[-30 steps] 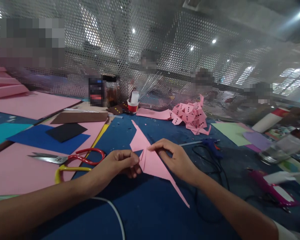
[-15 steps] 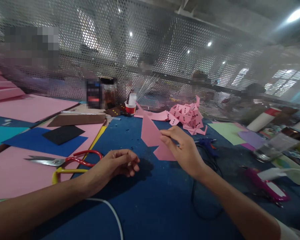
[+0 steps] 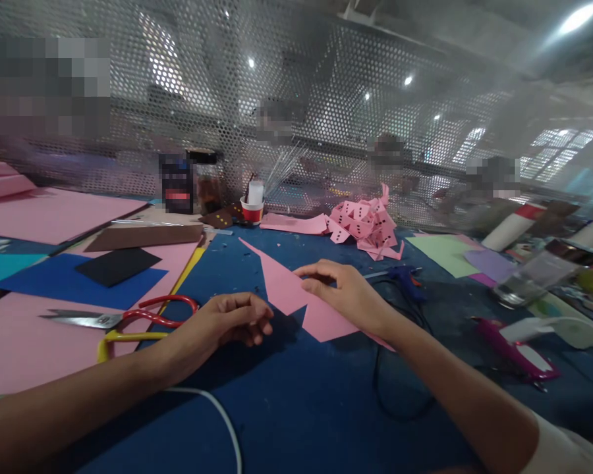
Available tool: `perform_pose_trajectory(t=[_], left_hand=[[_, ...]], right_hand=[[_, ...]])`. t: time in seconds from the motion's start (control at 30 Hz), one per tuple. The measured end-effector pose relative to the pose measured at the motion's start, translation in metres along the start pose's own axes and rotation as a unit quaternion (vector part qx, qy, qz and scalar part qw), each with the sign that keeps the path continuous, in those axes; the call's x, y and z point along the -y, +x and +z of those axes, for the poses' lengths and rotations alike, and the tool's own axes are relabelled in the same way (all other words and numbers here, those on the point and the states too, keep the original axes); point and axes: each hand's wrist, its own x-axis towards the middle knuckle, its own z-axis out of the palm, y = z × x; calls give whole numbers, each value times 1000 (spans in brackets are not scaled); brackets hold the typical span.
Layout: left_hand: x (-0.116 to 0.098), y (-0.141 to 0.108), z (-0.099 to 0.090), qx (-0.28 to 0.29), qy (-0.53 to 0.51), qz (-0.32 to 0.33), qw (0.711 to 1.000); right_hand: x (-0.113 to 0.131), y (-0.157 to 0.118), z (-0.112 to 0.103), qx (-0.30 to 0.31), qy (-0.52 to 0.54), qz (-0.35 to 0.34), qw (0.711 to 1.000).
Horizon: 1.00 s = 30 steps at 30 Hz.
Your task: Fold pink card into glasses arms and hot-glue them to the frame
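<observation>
The right hand (image 3: 348, 296) pinches the long pointed pink paper cutout (image 3: 296, 296) flat on the blue bench (image 3: 296, 408); the left hand (image 3: 227, 322), fingers loosely curled and empty, rests just beside it.

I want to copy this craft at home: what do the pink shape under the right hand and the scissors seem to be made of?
The pink shape looks like thin matte craft paper: flat, cleanly cut points, no shine. The right hand holds it down. The scissors seem to have bare metal blades, grey and slightly glossy, with red handles that are probably plastic.

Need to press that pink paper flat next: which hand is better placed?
Right. The right hand already rests on the pink paper; the left hand lies curled beside it, apparently off the sheet.
</observation>
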Motion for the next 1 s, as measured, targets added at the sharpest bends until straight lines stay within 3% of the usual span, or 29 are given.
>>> perform_pose_trajectory(t=[1.0], left_hand=[[0,3,0,-7,9,-3,1000]], right_hand=[[-3,3,5,7,62,14,998]])
